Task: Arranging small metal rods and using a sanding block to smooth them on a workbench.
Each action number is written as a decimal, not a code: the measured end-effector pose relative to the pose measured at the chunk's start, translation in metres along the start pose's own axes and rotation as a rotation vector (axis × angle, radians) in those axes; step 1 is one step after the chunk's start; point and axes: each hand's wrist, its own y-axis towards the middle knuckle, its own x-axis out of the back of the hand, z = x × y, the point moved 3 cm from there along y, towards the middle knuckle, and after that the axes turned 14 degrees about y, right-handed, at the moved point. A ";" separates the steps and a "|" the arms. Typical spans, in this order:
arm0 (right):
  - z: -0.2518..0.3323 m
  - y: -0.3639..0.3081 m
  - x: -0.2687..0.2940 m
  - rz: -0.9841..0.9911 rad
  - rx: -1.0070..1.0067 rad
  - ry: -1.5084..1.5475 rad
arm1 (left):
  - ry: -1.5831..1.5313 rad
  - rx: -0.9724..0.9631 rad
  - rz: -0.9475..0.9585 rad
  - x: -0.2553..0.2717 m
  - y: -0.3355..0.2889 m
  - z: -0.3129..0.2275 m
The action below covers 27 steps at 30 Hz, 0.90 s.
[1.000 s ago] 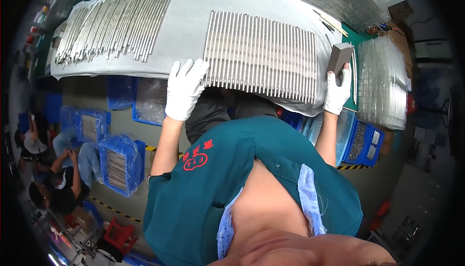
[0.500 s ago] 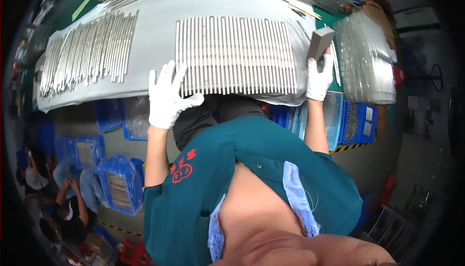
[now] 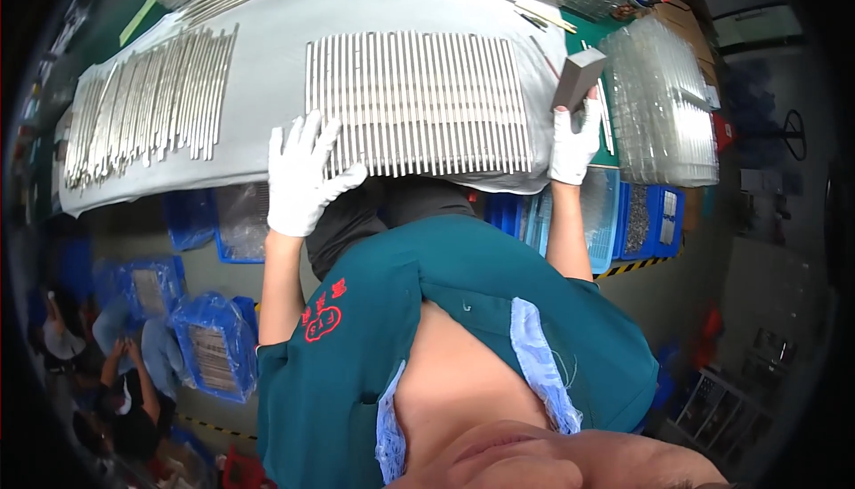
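Note:
Slim metal strips (image 3: 419, 101) lie side by side in an even row on the grey-white cloth in front of me. My left hand (image 3: 301, 173), in a white glove, rests at the row's near left corner with its fingers spread and nothing in them. To the right of the row, my gloved right hand (image 3: 574, 143) grips a grey rectangular block (image 3: 577, 79) that looks like a sanding block. The block stands tilted upward, apart from the strips. My right fingertips are partly hidden behind it.
A looser batch of metal strips (image 3: 151, 101) lies on the cloth (image 3: 267, 44) at left. Stacked clear plastic trays (image 3: 663, 101) stand at right, with more along the back. Blue bins (image 3: 646, 222) sit below the table edge. Other people sit at lower left.
The whole view has shifted slightly to the left. Both hands keep nearly the same place beside the row, and the block stays in my right hand.

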 end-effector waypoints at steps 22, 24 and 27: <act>-0.003 -0.001 -0.002 -0.041 -0.019 -0.035 | 0.148 0.241 0.031 0.018 -0.032 0.023; -0.003 -0.002 -0.001 -0.018 -0.075 0.019 | 0.204 0.243 0.031 0.020 -0.039 0.032; 0.004 0.000 -0.003 -0.023 -0.092 0.021 | 0.261 0.291 0.050 0.019 -0.049 0.044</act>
